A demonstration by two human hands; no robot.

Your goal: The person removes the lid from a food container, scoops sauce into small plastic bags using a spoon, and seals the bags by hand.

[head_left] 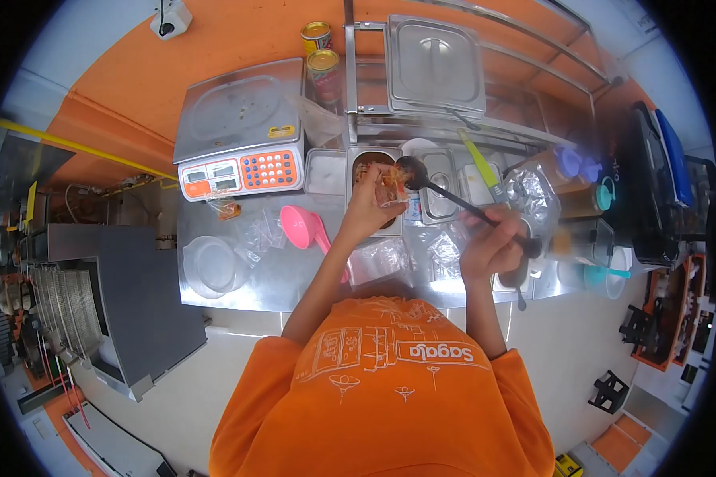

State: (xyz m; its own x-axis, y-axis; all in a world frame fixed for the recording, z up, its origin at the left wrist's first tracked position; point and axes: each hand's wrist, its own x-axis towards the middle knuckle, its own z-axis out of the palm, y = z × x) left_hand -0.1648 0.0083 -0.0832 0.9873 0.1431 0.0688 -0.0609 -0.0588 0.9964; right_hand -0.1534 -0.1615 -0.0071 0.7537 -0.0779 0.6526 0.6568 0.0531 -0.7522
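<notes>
My left hand (367, 208) grips a small clear cup (388, 188) with reddish-orange food in it, above a steel container (363, 157) of brown food. In my right hand (495, 242) is the handle of a black ladle (452, 195). The ladle's bowl touches or nearly touches the cup's right side; the exact contact is hard to make out. A lidded steel container (439, 184) lies beneath the ladle's handle. Left of my left forearm rests a pink scoop (298, 227).
At the back left stands a scale (243, 171). A metal rack (533, 141) holds a steel lid (435, 63). Nearby are a green-handled tool (479, 163), plastic bags (531, 191), clear round bowls (213, 264), two cans (323, 67) and a dark appliance (644, 183) at right.
</notes>
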